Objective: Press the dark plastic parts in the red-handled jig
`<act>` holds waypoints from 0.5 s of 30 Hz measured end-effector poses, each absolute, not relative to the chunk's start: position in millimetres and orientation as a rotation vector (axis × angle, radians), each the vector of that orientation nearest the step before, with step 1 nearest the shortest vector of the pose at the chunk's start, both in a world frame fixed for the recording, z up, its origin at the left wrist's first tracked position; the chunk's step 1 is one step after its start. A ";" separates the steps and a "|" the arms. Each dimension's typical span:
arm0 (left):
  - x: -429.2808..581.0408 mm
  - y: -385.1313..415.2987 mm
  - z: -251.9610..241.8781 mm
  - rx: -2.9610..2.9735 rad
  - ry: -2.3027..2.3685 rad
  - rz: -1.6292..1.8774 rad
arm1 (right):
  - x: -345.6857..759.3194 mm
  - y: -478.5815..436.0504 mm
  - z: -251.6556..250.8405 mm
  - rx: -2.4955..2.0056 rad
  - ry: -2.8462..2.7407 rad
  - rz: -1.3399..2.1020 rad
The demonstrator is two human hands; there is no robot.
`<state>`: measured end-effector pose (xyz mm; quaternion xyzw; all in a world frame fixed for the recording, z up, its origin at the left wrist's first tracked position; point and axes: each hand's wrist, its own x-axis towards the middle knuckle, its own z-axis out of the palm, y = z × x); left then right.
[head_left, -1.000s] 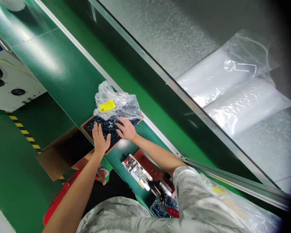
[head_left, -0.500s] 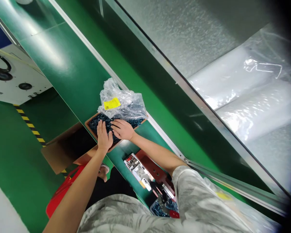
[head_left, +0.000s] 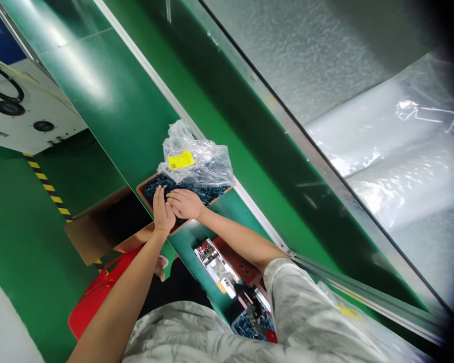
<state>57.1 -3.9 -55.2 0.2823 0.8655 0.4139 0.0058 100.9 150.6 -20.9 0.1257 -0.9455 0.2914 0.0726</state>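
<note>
A shallow orange-brown tray (head_left: 139,191) lies on the green bench, filled with many small dark blue-black pieces (head_left: 208,193) too small to name. My left hand (head_left: 164,212) rests on the pieces at the tray's near left part, fingers stretched out and side by side. Against it lies my right hand (head_left: 186,203), palm down with its fingers extended, the fingertips meeting the left hand. Whatever is under the palms is hidden. A crumpled clear plastic bag (head_left: 208,162) with a yellow label (head_left: 181,160) covers the tray's far side.
Nearer my body, a metal fixture (head_left: 215,264) with a black clamp stands on the bench (head_left: 109,121). Beside it is another container of dark pieces (head_left: 245,325). An open cardboard box (head_left: 87,237) and a red chair (head_left: 98,297) are at left. Plastic-wrapped rolls (head_left: 408,166) lie at right.
My right hand has slid left over the pieces and closed up against my left hand. More of the pieces at the tray's right now show. The view has shifted slightly.
</note>
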 end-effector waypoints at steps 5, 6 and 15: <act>56.3 -4.0 -56.9 0.845 2.695 1.356 | 96.1 144.8 -17.1 0.370 -2.807 0.856; 56.4 -3.7 -56.5 0.831 2.700 1.368 | 95.1 143.0 -15.9 0.360 -2.802 0.849; 44.8 -21.9 -48.5 0.808 2.874 1.213 | 108.0 156.9 -5.7 0.242 -2.743 0.790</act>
